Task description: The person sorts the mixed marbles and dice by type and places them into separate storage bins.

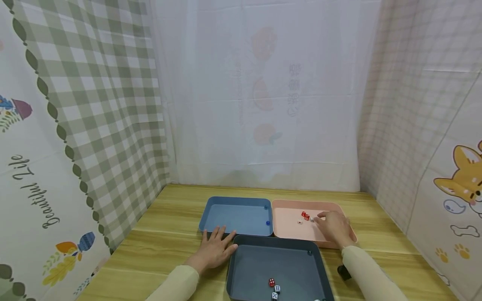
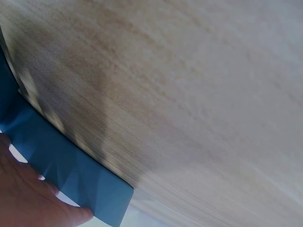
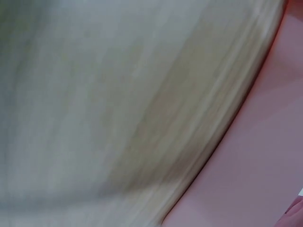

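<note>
My left hand (image 1: 214, 251) lies with spread, straight fingers at the front wall of the blue tray (image 1: 222, 200), its thumb near the corner of the dark grey tray (image 1: 276, 241). In the left wrist view its fingers (image 2: 28, 189) reach over a blue tray wall (image 2: 71, 170). Over the right part of the pink tray (image 1: 301, 203) is my right hand (image 1: 333, 225), fingers bent down. A white die (image 1: 312, 219) sits right at its fingertips; whether they pinch it cannot be made out. Beside it in the tray are several red dice (image 1: 305, 215) and another white die (image 1: 300, 221).
In the dark tray lie a red die (image 1: 271, 282), white dice (image 1: 277, 289) and a dark blue-green die (image 1: 309, 252). The blue tray holds small blue dice (image 1: 268, 223) along its right side. A black object (image 1: 344, 272) lies by the right sleeve. Cloth curtains (image 1: 263, 125) surround the wooden table (image 1: 169, 234).
</note>
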A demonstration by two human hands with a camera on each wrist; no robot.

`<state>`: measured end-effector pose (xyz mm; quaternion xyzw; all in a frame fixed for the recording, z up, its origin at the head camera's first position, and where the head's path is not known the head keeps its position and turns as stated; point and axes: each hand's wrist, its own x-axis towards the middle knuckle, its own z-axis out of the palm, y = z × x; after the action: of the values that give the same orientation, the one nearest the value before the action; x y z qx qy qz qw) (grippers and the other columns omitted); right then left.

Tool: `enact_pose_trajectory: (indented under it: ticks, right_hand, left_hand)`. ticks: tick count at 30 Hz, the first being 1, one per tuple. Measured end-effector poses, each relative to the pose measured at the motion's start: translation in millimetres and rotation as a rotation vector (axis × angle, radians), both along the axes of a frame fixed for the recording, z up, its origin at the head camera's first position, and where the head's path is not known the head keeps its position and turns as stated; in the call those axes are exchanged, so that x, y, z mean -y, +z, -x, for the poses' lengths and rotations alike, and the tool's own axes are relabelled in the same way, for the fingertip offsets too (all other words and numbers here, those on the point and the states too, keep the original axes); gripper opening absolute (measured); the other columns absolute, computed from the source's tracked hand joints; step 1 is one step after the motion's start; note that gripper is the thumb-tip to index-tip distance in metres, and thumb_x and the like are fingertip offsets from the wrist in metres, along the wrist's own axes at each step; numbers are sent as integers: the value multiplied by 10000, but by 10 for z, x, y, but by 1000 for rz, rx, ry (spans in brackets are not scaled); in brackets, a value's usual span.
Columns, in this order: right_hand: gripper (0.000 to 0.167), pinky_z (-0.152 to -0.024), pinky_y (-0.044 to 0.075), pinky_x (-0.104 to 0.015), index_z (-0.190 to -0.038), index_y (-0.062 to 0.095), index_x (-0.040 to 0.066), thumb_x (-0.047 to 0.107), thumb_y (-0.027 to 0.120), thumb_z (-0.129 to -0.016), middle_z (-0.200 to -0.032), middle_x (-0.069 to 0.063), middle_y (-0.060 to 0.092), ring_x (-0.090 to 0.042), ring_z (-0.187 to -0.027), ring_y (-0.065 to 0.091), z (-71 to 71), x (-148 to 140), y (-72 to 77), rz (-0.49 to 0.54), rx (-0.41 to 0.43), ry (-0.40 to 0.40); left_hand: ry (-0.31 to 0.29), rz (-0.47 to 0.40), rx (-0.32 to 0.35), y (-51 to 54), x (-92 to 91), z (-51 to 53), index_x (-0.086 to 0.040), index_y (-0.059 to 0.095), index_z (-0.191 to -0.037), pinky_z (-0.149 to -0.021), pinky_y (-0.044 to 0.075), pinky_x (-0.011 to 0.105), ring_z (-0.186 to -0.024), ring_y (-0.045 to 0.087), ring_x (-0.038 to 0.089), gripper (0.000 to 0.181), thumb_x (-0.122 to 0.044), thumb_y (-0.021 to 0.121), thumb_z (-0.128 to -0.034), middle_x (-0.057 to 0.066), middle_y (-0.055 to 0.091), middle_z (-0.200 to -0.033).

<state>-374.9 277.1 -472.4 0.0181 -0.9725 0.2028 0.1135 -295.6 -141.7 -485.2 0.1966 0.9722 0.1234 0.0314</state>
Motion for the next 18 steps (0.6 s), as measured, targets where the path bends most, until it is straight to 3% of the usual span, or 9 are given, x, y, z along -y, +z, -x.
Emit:
enact_pose_trajectory:
  ticks: [5,8,12,18]
  right_hand:
    - [294,-872,469,-542,-1084,768,34,275,700,-930,-1075,-143,726,-375,-1047,626,-12,58,9,5,-86,38]
    - [274,-883,475,-529,-1070,765,20,245,716,-923,-1034,-134,733,-360,-1037,627,-12,102,25,64,-105,57]
    - [288,-886,484,-538,-1109,745,-2,227,700,-939,-1114,-178,705,-377,-1069,616,-39,171,60,136,-79,71]
    - [317,-1009,363,-626,-1167,731,20,249,675,-955,-1268,-259,610,-463,-1230,497,-78,239,59,104,-28,66]
  left_hand:
    - [4,3,-9,-16,1,5,-223,373,-1557,-1090,89,724,-1460,219,427,616,-564,313,-1048,191,261,-1595]
    - [7,4,-11,-27,1,1,-227,369,-1559,-1091,89,723,-1461,219,421,614,-562,320,-1048,186,259,-1596]
    - [5,2,-14,-28,2,-6,-223,376,-1556,-1087,88,728,-1457,224,431,608,-554,337,-1047,191,266,-1591]
    - [7,-4,-6,-18,-3,-11,-221,375,-1556,-1092,75,724,-1462,212,429,613,-559,331,-1046,190,259,-1595]
